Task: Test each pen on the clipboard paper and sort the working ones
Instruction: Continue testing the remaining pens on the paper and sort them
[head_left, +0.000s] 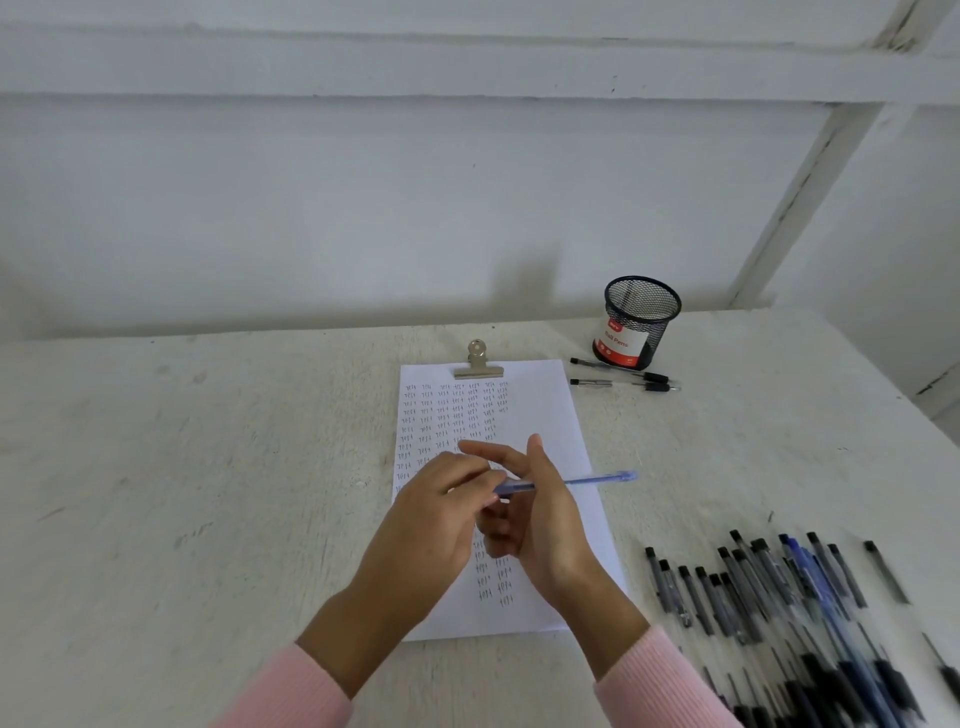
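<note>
head view: both hands meet over the paper (540, 405), clamped on the pen (592, 480): left hand (441, 514) pinches one end, right hand (545, 514) holds the barrel. i'd uncap with a straight pull, then scribble on bare paper.

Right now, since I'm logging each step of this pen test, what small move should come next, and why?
Probably bring the blue pen down to the bare right side of the paper and scribble. The left hand pinches its end, it crosses the right hand over the sheet, and rows of test marks fill the left side. Whether it is capped is unclear.
</note>
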